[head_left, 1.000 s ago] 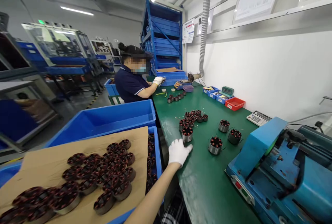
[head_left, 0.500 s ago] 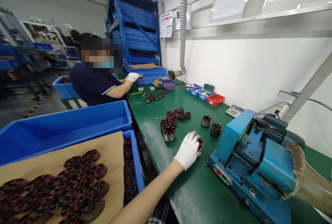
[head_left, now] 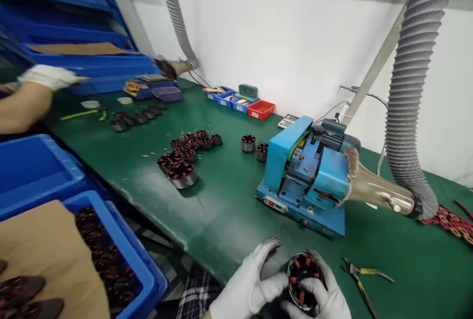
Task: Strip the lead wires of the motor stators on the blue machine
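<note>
A wound motor stator (head_left: pixel 303 277), a metal ring with copper coils inside, is held low at the front edge of the bench. My right hand (head_left: pixel 327 292), in a white glove, grips it with fingers behind and the thumb across its face. Beside its left rim is my left hand (head_left: pixel 249 279), also gloved, with fingers curved and spread from the thumb. The left thumb is close to the rim; whether it touches I cannot tell. Two stators (head_left: pixel 248 143) stand left of a blue belt machine (head_left: pixel 306 176). A cluster of several stators (head_left: pixel 183 176) sits on the bench mid-left.
Yellow-handled cutters (head_left: pixel 356 272) lie right of my hands. A grey hose (head_left: pixel 410 112) joins the machine's duct. Blue bins (head_left: pixel 148 279) with stators and cardboard stand at left. Small trays (head_left: pixel 260 109) line the wall. A co-worker's gloved hand (head_left: pixel 51 77) is far left.
My view has swung right and down. My left hand has brought a stator from the bench to the front edge, where my right hand, now in view, holds it.
</note>
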{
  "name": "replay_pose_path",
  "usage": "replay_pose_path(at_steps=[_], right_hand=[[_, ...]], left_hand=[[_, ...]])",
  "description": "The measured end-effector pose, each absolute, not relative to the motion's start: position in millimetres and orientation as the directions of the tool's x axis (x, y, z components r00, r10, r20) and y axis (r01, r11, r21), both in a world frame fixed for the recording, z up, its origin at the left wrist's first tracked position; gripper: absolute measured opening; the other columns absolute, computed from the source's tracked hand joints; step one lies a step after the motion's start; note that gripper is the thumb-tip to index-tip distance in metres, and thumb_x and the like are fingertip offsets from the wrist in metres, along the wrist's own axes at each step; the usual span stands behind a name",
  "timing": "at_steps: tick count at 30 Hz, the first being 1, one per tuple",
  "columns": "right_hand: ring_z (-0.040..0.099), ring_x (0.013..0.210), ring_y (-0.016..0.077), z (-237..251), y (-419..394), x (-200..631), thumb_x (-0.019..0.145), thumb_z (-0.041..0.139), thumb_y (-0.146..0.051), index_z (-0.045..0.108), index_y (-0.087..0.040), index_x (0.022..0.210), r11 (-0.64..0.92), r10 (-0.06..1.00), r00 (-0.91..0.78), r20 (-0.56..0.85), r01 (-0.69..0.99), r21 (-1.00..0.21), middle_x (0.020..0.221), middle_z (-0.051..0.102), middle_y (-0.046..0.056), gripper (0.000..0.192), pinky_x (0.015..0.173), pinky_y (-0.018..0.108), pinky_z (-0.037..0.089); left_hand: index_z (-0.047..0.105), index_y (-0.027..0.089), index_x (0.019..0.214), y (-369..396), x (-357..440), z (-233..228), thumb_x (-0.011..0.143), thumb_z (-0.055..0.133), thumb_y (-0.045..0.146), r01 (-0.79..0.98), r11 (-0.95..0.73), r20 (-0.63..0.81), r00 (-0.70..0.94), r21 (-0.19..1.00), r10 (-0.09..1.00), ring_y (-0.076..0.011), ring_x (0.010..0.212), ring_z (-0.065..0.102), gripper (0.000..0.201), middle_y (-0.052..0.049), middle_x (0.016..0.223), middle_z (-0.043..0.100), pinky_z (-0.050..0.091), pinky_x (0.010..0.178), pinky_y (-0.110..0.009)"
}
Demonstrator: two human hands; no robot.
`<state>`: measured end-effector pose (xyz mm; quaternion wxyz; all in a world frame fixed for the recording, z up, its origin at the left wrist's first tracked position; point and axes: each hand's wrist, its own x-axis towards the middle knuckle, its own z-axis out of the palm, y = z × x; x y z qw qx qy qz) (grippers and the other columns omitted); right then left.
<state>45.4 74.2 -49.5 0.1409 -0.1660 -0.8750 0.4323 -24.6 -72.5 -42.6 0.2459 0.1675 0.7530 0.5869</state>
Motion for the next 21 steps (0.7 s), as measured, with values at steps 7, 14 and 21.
replay_pose_path(at_steps=[7,14,21], right_hand=[[0.055,0.11,0.0237,-56,83,65,0.082,0.043,-0.042,0.052,-0.023,0.116,0.406,0.493,-0.868,-0.068,0.298,-0.864,0.126,0.053,0.011,0.04,0.089,0.033,0.047],[0.053,0.063,0.0189,-15,126,37,0.079,0.049,-0.043,0.059,-0.02,0.061,0.593,0.119,-0.943,-0.312,0.319,-0.739,0.061,0.058,0.003,0.031,0.061,0.03,0.042],[0.041,0.049,0.011,25,159,32,0.067,0.066,-0.052,0.058,-0.018,0.061,0.039,0.642,-0.744,-0.186,0.274,-0.961,0.052,0.05,-0.002,0.036,0.047,0.023,0.035]], left_hand=[[0.028,0.012,0.133,-52,-19,-67,0.043,0.077,0.046,0.247,0.28,-0.022,-0.711,0.928,0.703,-0.0363,0.12,0.041,0.108,-0.02,0.134,0.041,0.03,0.104,-0.048],[0.057,0.018,0.095,-47,-36,-49,0.038,0.079,0.043,0.261,0.249,-0.001,-0.688,0.933,0.725,-0.0242,0.086,0.057,0.066,-0.004,0.095,0.061,0.045,0.084,-0.04],[0.045,0.018,0.111,-49,-3,-66,0.041,0.08,0.03,0.252,0.38,-0.009,-0.824,0.89,0.567,-0.0282,0.099,0.052,0.079,-0.01,0.11,0.053,0.042,0.089,-0.042]])
